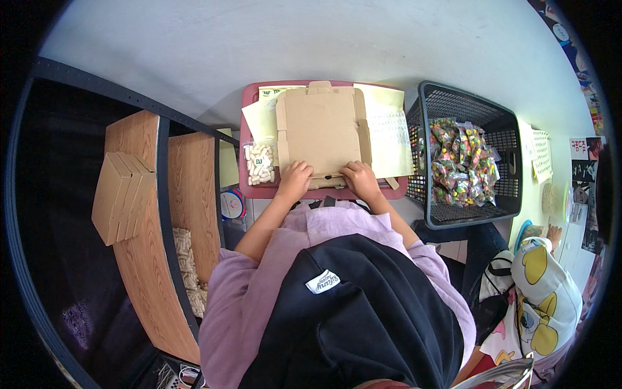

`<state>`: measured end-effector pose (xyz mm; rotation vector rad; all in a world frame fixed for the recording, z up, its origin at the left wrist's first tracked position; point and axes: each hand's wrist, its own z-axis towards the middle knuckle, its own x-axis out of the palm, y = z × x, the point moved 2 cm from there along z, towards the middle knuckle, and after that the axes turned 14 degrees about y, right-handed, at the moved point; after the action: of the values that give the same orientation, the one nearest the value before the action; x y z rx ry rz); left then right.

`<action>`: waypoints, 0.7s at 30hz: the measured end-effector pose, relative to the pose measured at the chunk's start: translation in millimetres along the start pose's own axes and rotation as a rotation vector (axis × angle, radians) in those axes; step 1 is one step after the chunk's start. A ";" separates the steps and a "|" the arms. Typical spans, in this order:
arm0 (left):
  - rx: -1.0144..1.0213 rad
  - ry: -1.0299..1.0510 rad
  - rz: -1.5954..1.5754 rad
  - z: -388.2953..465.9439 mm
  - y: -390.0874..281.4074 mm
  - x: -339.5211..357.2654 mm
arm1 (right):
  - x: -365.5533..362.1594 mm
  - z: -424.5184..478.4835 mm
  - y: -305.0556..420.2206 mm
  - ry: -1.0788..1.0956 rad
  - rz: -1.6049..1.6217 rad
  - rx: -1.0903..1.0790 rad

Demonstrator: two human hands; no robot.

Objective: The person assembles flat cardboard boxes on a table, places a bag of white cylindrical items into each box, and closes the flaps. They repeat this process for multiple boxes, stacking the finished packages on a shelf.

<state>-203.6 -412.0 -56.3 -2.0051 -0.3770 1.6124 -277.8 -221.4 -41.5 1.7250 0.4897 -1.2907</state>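
A brown cardboard mailer box [320, 127] lies in front of me with its large panel spread out and its side flaps partly raised. My left hand [295, 179] grips the left end of its near folded edge. At the right end of that edge, my right hand [360, 179] has its fingers curled over the cardboard. A small dark slot shows between the two hands. The box rests on a red plastic lid or tray [320, 193], over pale yellow printed sheets [387, 127]. Left of it is a clear bag of whitish capsule-like pieces [260, 164].
At the right stands a black perforated basket [470, 221] with many bags of colourful candy-like pieces [461, 165]. Folded cardboard boxes [124, 197] stand on a wood-look shelf [146, 272] at left. Another person [544, 287] sits at the lower right, one hand near a pale green table [527, 204].
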 end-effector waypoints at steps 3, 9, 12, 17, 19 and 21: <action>-0.001 -0.024 -0.013 1.6 2.4 7.3 | 3.9 1.9 -1.3 0.014 -0.017 0.014; 0.001 -0.057 -0.029 -0.2 8.7 16.2 | 3.5 6.5 1.4 0.024 -0.053 0.011; 0.005 -0.040 -0.045 0.1 12.7 17.1 | 8.6 8.0 0.2 0.060 -0.105 0.017; 0.009 -0.009 -0.045 -0.8 13.5 14.7 | 25.4 15.7 8.7 0.095 -0.096 -0.074; 0.010 -0.027 -0.062 -3.8 9.9 13.9 | 28.7 19.3 14.9 0.084 -0.068 -0.101; 0.014 -0.047 -0.061 -4.8 6.5 12.7 | 34.4 22.4 14.1 0.081 -0.066 -0.074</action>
<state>-196.6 -411.7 -69.6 -1.9293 -0.4386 1.6228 -266.6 -254.0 -67.9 1.7169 0.6384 -1.2368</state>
